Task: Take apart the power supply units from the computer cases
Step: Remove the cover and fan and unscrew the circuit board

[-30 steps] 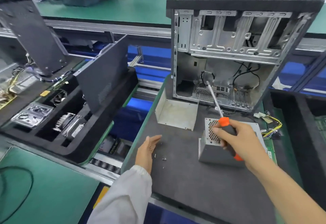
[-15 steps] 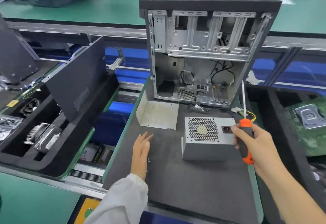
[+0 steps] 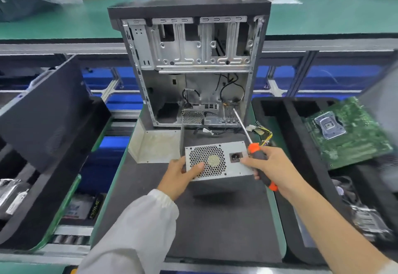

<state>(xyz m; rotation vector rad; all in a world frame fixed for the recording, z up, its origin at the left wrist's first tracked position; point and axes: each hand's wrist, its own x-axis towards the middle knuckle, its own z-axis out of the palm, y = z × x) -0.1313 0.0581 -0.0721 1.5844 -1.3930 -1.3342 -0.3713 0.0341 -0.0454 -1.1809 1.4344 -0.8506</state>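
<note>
Your left hand (image 3: pixel 179 175) grips the grey metal power supply unit (image 3: pixel 217 160) at its nine o'clock edge, off the dark foam mat (image 3: pixel 226 220), below the open steel computer case (image 3: pixel 193 69); your right hand (image 3: pixel 273 169) clasps the orange-and-black screwdriver (image 3: pixel 257 155) and steadies the unit's three o'clock edge, fingertips hidden behind it

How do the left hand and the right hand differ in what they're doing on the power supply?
The left hand grips the power supply alone, thumb on the fan grille; the right hand also holds an orange-and-black screwdriver, only its fingertips on the unit. The left arm wears a white sleeve; the right forearm is bare. Both hold the unit, one at each end.
</note>
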